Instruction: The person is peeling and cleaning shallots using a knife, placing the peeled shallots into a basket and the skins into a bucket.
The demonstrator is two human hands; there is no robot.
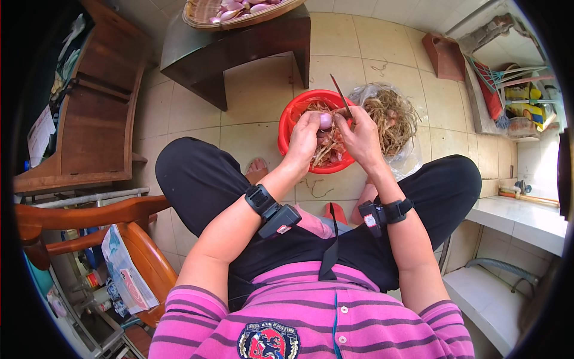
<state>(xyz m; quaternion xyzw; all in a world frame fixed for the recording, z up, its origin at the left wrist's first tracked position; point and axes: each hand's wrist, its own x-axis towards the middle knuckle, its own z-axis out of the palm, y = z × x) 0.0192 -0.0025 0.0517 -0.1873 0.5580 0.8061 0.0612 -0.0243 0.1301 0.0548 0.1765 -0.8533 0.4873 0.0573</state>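
Note:
A peeled purple shallot (325, 121) is held in the fingers of my left hand (305, 137), over a red plastic basin (283, 134). My right hand (362, 137) grips a thin knife (341, 94), its blade angled up and away from me. The right thumb and fingertips are close beside the shallot; whether they touch it I cannot tell. Dry papery skins and stalks (329, 155) lie in the basin beneath both hands. Right of the basin, a clear plastic bag (406, 164) holds a heap of unpeeled shallots with dried stalks (390, 121).
A wicker basket (202, 20) of peeled shallots rests on a dark low table (269, 42) ahead. Wooden cabinet (98, 121) and chair (143, 251) stand at left. A brown dustpan (444, 56) is far right, and a white tiled ledge (520, 220) runs along my right side.

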